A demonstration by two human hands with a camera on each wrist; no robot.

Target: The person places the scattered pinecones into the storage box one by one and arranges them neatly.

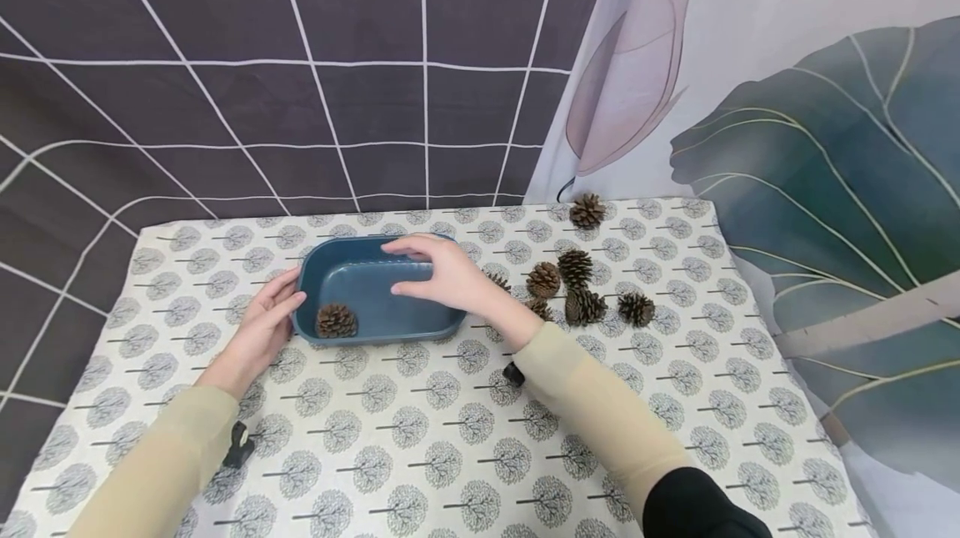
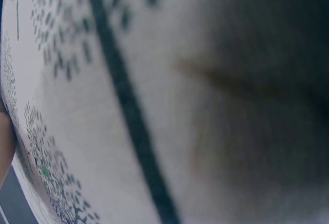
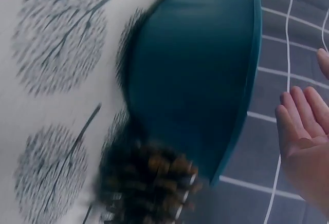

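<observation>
A dark blue oblong basin (image 1: 390,296) stands on the tablecloth, with one brown pine cone (image 1: 336,321) in its near left corner. My left hand (image 1: 262,321) touches the basin's left end, its thumb at the rim and its fingers along the outer wall. Over the basin's right part hangs my right hand (image 1: 446,275), thumb and fingers spread apart with nothing between them. From the right wrist, the open palm of the right hand (image 3: 308,142) shows above the basin's rim, and a blurred pine cone (image 3: 149,188) lies beside the basin's outer wall.
Right of the basin lie several loose pine cones (image 1: 576,269), one farther back (image 1: 587,211) near the table's rear edge. Another is partly hidden behind the right hand. A dark checked curtain (image 1: 360,104) hangs behind the table. Mostly tree-printed tablecloth (image 2: 103,131) fills the left wrist view.
</observation>
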